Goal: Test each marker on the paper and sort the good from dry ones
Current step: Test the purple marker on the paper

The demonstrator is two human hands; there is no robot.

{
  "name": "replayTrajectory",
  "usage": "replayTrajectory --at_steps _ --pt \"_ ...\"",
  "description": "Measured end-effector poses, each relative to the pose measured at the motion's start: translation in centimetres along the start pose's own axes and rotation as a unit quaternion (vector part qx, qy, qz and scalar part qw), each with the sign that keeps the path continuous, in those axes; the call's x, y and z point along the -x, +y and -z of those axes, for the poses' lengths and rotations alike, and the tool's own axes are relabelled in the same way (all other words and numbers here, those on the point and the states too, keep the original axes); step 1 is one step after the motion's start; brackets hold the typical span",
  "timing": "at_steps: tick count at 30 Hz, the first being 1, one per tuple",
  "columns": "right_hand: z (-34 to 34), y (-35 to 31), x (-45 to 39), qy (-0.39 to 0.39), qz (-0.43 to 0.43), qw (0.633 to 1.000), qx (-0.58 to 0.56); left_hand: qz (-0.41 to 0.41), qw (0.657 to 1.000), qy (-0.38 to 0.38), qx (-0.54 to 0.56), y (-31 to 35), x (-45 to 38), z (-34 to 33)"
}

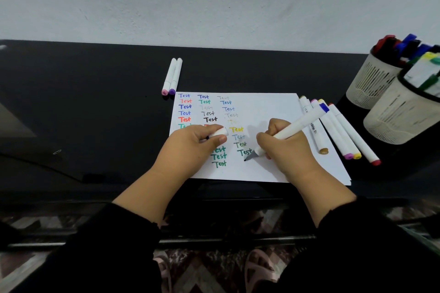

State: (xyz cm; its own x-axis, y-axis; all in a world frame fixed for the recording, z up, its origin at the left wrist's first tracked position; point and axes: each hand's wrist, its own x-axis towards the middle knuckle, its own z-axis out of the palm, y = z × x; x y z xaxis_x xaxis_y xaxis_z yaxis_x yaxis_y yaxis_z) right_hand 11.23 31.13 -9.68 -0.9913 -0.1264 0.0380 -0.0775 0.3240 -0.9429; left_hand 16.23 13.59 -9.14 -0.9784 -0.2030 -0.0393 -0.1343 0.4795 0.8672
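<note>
A white sheet of paper (pixel 266 107) lies on the black table, covered with several coloured "Test" words. My right hand (pixel 283 147) grips a white marker with a blue end cap (pixel 297 126); its dark tip touches the paper just below the lowest word of the right column. My left hand (pixel 192 145) rests on the paper and pinches a white marker cap (pixel 219 132). Several white markers (pixel 340 131) lie side by side on the paper's right edge. Two markers with pink and purple ends (pixel 172 76) lie apart beyond the paper's top left corner.
Two beige mesh pen cups (pixel 373 83) (pixel 400 119) stand at the right, each holding several markers. A white wall runs behind the black table (pixel 95 102). The table's front edge is just below the paper, with a patterned floor and my feet beneath.
</note>
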Motion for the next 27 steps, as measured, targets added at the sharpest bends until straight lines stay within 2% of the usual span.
replayTrajectory --at_steps 27 --pt "0.45 0.18 0.03 0.026 0.0 1.0 -0.003 -0.002 0.999 0.004 -0.038 -0.54 0.01 -0.35"
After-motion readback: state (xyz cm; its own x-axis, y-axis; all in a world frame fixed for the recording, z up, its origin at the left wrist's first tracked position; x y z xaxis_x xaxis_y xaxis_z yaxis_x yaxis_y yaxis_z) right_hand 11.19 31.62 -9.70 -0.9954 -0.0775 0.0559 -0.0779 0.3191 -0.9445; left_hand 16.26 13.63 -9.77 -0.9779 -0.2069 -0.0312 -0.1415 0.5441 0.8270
